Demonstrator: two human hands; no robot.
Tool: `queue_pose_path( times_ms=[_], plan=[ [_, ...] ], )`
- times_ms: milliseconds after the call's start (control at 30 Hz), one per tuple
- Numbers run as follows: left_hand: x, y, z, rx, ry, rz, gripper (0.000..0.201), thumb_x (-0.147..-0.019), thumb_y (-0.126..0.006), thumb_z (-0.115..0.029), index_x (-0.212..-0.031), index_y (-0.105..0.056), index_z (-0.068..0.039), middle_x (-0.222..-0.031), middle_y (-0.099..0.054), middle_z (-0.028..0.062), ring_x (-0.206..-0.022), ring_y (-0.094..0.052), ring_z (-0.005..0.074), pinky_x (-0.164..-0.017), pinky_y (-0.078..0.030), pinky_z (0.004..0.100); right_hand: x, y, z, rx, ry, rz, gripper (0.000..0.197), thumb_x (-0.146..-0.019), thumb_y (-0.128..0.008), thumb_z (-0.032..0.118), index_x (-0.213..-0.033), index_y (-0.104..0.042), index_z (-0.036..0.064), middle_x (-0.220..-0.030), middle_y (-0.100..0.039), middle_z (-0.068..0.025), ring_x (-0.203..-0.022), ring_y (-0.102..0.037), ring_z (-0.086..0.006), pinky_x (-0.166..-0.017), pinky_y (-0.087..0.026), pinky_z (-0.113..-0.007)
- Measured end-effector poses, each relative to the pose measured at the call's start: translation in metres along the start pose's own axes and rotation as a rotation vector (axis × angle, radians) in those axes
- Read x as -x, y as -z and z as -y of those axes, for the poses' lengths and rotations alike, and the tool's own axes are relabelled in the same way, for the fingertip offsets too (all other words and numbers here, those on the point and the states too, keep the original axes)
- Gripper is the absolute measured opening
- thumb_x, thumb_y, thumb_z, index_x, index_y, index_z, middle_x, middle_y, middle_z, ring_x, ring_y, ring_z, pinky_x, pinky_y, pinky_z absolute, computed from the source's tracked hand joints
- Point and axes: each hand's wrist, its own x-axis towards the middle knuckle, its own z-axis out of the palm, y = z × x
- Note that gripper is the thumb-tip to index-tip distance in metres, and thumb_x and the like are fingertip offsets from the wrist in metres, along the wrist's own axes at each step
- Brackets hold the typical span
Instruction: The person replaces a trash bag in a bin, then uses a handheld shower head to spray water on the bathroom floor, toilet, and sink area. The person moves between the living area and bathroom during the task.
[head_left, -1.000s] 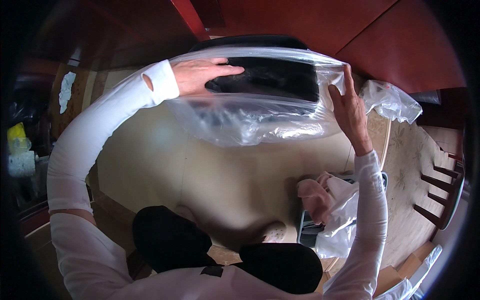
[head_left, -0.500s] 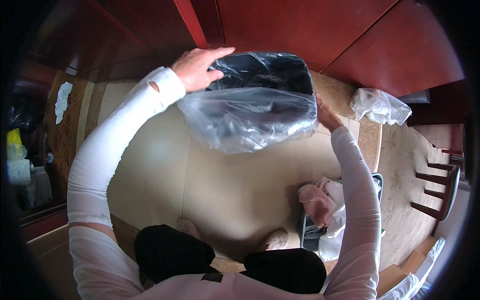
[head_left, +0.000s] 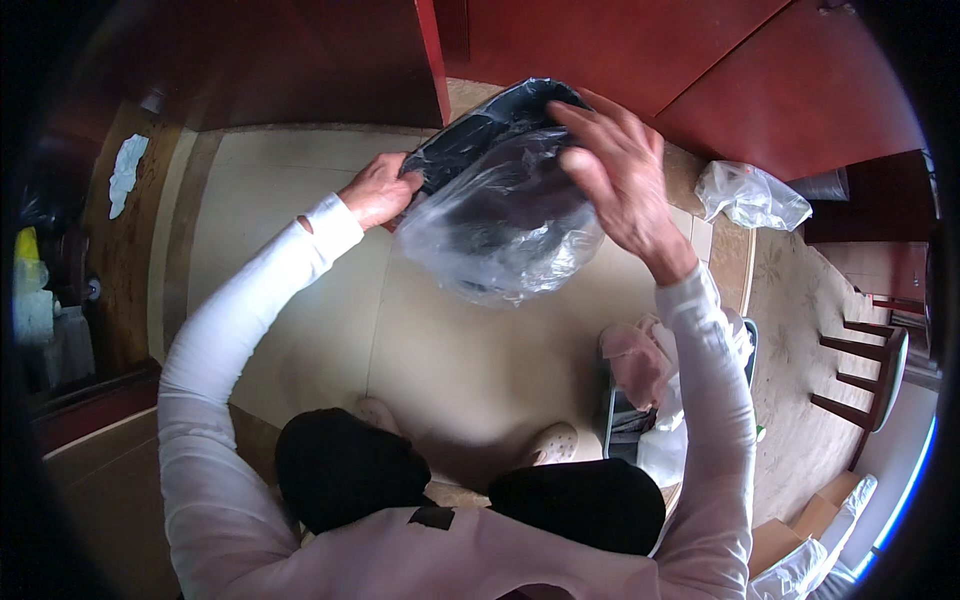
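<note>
In front of me a dark bin (head_left: 520, 105) is held tilted, with a clear plastic bag (head_left: 500, 260) over its rim and hanging down the side nearer me. My left hand (head_left: 382, 190) grips the bin's left edge, fingers closed on the rim and the plastic. At the right edge my right hand (head_left: 622, 165) lies over the rim, its fingers stretched out and slightly blurred, the thumb apart from them. The bin's underside is hidden.
Red cabinet doors (head_left: 590, 50) rise just beyond the bin. To my lower right stands a container (head_left: 608, 425) with a pink cloth (head_left: 637, 365) and white plastic. A clear bag (head_left: 752, 195) lies near the cabinets. Farther right is a chair (head_left: 882, 378).
The bin has turned and tilted, its right side swinging away from me. My left hand has moved down to grip its left edge; my right has come up over the right rim.
</note>
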Motion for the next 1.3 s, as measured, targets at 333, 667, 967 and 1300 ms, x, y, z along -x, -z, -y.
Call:
queue_pose_path(
  times_ms=[333, 667, 967, 1300],
  plan=[
    [0.016, -0.026, 0.016, 0.415, 0.136, -0.144, 0.025, -0.081, -0.039, -0.015, -0.095, -0.046, 0.004, -0.086, -0.054, 0.0138, -0.070, -0.059, 0.0238, -0.052, -0.053, 0.0357, 0.083, 0.004, 0.052, 0.053, 0.095, -0.048, 0.015, -0.055, -0.066, 0.012, -0.066, -0.056, 0.0101, -0.060, -0.048, -0.0003, -0.067, -0.047, -0.0190, -0.066, -0.030, -0.033],
    [0.011, -0.047, 0.007, 0.741, -0.134, -0.231, 0.066, -0.075, -0.051, -0.048, -0.122, -0.027, -0.009, -0.105, -0.046, 0.0127, -0.079, -0.056, 0.0233, -0.055, -0.049, 0.0253, 0.125, -0.087, 0.048, -0.150, -0.253, -0.017, 0.011, -0.062, -0.063, 0.003, -0.071, -0.058, 0.0041, -0.090, -0.050, -0.0109, -0.083, -0.049, -0.0259, -0.063, -0.044, -0.033],
    [0.026, -0.128, 0.051, 0.526, -0.477, -0.085, 0.078, -0.066, -0.068, -0.034, -0.121, -0.022, -0.004, -0.117, -0.034, 0.0168, -0.103, -0.041, 0.0265, -0.083, -0.039, 0.0337, 0.113, -0.102, 0.077, -0.103, 0.075, 0.082, 0.026, -0.059, -0.052, -0.006, -0.085, -0.056, -0.0016, -0.095, -0.048, -0.0165, -0.087, -0.049, -0.0300, -0.069, -0.045, -0.033],
    [-0.009, -0.125, 0.052, 1.430, 0.200, 0.469, 0.018, -0.083, -0.045, -0.018, -0.091, -0.049, -0.003, -0.069, -0.050, -0.0014, -0.053, -0.046, 0.0029, -0.038, -0.035, 0.0132, 0.102, -0.089, 0.087, -0.335, -0.382, -0.308, 0.012, -0.072, -0.057, 0.003, -0.080, -0.049, -0.0003, -0.075, -0.052, -0.0107, -0.065, -0.051, -0.0193, -0.060, -0.042, -0.027]
  ],
)
